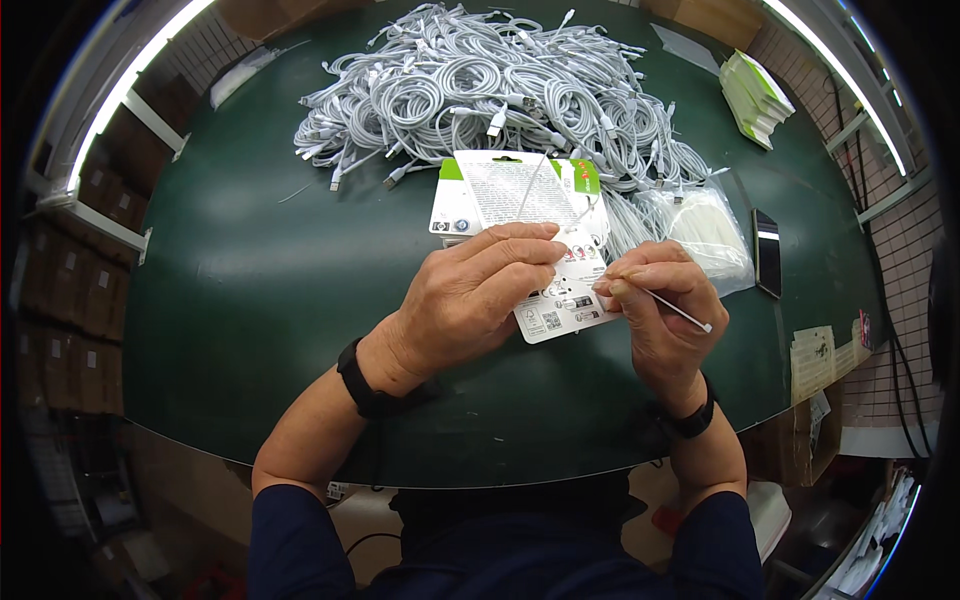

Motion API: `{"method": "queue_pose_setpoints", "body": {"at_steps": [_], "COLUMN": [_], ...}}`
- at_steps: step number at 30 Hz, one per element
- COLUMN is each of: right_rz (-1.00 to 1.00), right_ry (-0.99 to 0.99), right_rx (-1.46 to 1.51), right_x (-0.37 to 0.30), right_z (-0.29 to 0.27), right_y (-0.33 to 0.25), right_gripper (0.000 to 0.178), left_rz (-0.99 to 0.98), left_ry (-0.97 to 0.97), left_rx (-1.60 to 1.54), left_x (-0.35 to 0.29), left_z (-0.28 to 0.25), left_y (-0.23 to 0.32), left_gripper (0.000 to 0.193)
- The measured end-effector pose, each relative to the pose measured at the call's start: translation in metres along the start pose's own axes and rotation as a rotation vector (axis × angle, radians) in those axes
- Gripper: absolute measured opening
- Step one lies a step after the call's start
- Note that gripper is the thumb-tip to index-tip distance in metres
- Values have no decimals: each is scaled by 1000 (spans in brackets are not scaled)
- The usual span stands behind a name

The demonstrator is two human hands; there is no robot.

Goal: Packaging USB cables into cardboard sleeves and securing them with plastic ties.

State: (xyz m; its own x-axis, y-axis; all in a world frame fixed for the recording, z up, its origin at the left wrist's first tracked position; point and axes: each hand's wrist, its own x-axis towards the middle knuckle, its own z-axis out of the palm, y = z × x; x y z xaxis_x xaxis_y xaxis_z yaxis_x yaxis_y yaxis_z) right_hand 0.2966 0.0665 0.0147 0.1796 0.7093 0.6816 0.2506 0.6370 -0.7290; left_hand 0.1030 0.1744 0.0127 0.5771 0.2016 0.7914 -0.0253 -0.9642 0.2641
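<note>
My left hand (470, 290) grips a white packaging card (545, 322) by its left side, fingers laid over the printed face. At the card's right edge, my right hand (668, 315) pinches a thin white cable tie (682, 313), whose small head sticks out to the lower right. Another thin strand, seemingly a tie, crosses the card's upper part. Whether the tie passes through the card is hidden by my fingers. Just beyond my left hand lie more white and green cards (450, 205), partly covered by the held one.
A big heap of coiled grey-white cables (480, 90) fills the far middle of the green table (240, 270). To the right are a plastic bag of white cable ties (705, 235), a dark phone (767, 255) and a stack of green-white cards (750, 100). Cartons (75, 350) stand left.
</note>
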Motion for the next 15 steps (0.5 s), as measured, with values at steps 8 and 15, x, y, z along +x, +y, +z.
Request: {"method": "queue_pose_setpoints", "body": {"at_steps": [8, 15], "right_rz": [38, -123], "right_ry": [18, -102], "right_rx": [86, -60], "right_x": [-1, 8], "right_z": [1, -5], "right_y": [1, 4], "right_gripper": [20, 21], "left_rz": [2, -4], "left_ry": [-13, 5], "left_rx": [8, 4], "left_x": [1, 1], "left_z": [-1, 0], "left_y": [0, 2], "left_gripper": [26, 24]}}
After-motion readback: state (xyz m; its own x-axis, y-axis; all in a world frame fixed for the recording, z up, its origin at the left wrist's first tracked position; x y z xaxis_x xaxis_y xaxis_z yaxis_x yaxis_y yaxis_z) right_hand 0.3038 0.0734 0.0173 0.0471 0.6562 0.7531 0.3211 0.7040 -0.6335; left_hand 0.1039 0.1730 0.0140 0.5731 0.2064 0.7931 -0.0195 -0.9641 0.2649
